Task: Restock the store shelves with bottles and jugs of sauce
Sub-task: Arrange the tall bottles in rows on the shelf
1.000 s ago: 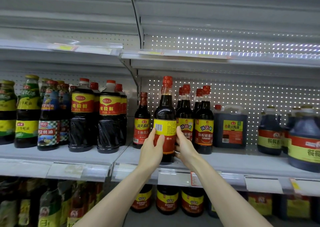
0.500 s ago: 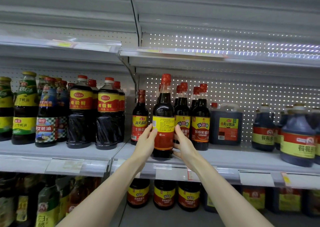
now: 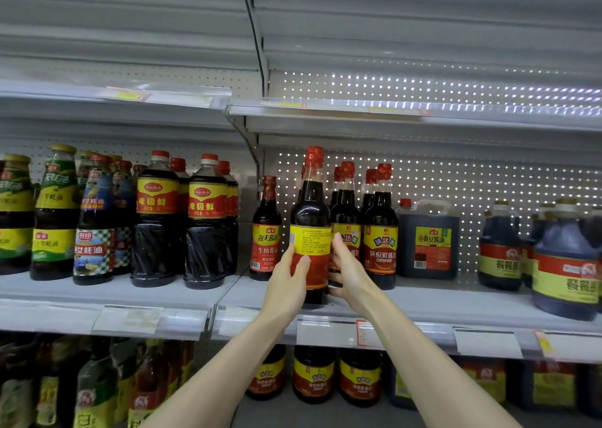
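Dark brown sauce fills the tall bottle (image 3: 309,212), which looks to be stood upright near the front edge of the middle shelf (image 3: 423,303). It is placed between a smaller bottle (image 3: 266,232) on its left and a row of red-capped bottles (image 3: 379,232) on its right. Since a moment ago the bottle has been turned a little. The bar code on its yellow label was easier to see then, and now it is found right at the label's left edge. Its spot on the shelf has hardly been changed. So the bottle is judged to be already put in place, and only the facing is left to be fixed, since the small print on the back is what is shown. The bottle is gripped by the left hand (image 3: 288,284), with the thumb laid across the red band. The right hand (image 3: 350,268) is cupped round the other side, thumb up, fingers curled behind. A red cap, a long thin neck and a shiny round body can be seen.
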The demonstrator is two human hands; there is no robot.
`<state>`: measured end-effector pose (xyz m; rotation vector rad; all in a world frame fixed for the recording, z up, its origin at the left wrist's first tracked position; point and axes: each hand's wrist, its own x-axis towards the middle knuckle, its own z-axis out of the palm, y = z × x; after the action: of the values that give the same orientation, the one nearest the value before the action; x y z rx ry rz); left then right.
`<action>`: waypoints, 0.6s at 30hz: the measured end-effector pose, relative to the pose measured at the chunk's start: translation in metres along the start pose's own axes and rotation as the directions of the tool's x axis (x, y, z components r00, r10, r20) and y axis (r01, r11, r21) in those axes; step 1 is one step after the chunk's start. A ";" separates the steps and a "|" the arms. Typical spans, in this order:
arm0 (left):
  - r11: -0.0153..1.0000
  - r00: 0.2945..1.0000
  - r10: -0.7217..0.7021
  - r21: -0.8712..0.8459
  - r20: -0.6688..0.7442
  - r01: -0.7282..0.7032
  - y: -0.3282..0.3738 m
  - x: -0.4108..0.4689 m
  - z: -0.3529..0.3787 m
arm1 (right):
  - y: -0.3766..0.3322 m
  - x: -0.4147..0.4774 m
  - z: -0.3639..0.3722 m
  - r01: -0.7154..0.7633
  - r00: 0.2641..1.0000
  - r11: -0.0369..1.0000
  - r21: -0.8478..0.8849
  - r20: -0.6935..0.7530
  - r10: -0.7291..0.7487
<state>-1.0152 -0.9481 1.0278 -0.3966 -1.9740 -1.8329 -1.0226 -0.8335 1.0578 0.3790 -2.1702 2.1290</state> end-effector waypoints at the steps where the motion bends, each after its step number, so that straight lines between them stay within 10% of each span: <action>1: 1.000 1.000 0.005 0.001 -0.003 -0.005 -0.002 0.002 -0.001 | -0.001 -0.002 0.000 -0.002 1.000 1.000 -0.001 0.002 0.002; 18: 0.998 0.999 -0.054 0.020 -0.003 0.054 0.001 0.005 -0.005 | -0.007 0.000 0.005 -0.007 1.000 0.999 -0.033 0.008 0.007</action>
<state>-1.0185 -0.9529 1.0307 -0.3379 -2.0186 -1.8440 -1.0207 -0.8387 1.0650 0.3783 -2.2115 2.0956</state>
